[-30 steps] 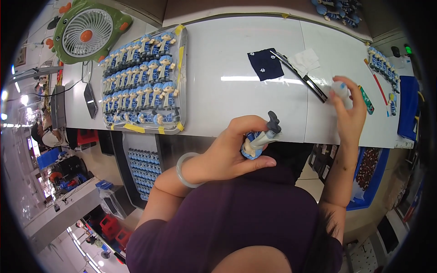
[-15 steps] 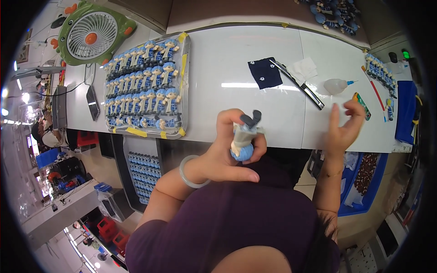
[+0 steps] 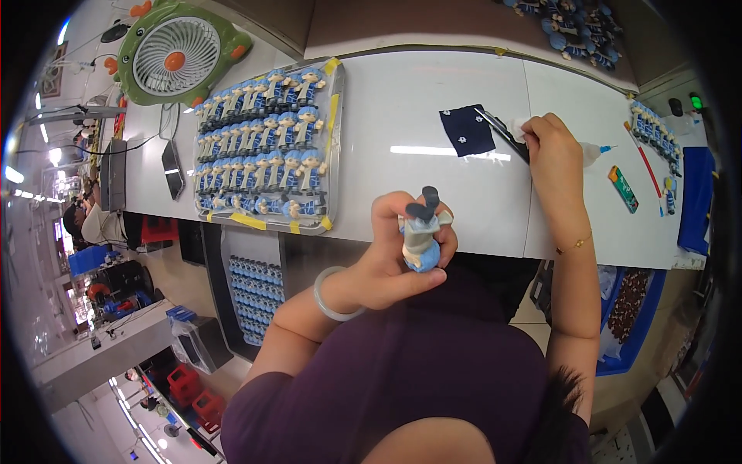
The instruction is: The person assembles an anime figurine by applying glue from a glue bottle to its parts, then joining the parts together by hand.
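2 bare forearms (image 3: 573, 298) reach forward; the left hand (image 3: 382, 263) grips, thumb (image 3: 421, 284) pointing right; the right hand (image 3: 556, 151), farther out, pinches.

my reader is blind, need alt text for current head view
A blue-haired figurine is held head-down in a person's left grip, while the right grip pinches a white cloth. A tray of similar figurines sits left.
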The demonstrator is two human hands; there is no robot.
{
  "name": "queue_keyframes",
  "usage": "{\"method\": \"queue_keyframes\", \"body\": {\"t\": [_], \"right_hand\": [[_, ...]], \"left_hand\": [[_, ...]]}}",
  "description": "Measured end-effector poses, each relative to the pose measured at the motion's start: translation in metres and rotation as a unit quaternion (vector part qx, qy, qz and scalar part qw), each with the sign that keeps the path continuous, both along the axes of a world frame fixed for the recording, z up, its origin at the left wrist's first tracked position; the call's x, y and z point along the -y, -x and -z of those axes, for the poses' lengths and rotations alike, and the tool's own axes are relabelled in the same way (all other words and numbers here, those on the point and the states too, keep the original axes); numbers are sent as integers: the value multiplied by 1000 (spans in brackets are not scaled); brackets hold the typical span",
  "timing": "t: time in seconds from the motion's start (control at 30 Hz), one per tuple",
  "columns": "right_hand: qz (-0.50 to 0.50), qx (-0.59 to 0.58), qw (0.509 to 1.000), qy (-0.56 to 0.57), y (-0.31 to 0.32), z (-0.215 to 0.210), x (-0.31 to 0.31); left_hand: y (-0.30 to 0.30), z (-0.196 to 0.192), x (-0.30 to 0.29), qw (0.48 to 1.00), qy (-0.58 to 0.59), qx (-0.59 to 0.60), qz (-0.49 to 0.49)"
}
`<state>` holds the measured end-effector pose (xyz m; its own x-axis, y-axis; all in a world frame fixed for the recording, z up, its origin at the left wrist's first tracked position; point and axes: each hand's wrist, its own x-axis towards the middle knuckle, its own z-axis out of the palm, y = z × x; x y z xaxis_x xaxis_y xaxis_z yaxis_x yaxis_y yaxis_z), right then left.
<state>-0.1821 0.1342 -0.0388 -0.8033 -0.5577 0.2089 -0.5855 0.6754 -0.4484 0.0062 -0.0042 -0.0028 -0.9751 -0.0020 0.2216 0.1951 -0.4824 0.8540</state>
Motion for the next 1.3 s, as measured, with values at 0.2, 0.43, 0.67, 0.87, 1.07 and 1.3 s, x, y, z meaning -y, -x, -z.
{"method": "queue_keyframes", "body": {"t": [0.2, 0.43, 0.67, 0.87, 1.07, 1.3], "right_hand": [[-110, 31, 955, 273, -44, -52, -10], [-368, 5, 879, 302, -91, -56, -2], [-378, -7, 865, 330, -88, -50, -7], [-304, -29, 910, 279, -74, -49, -18], [-335, -65, 890, 303, -98, -52, -10], [-215, -101, 937, 257, -54, -34, -15]], "left_hand": [[3, -5, 6, 978, 193, -44, -66], [8, 3, -1, 989, 130, -48, -45], [9, 6, 2, 998, 35, -18, 56], [3, -2, 6, 997, 68, 21, 42], [8, 2, 2, 998, 10, 12, 55], [3, -4, 6, 994, -67, 31, 79]]}}
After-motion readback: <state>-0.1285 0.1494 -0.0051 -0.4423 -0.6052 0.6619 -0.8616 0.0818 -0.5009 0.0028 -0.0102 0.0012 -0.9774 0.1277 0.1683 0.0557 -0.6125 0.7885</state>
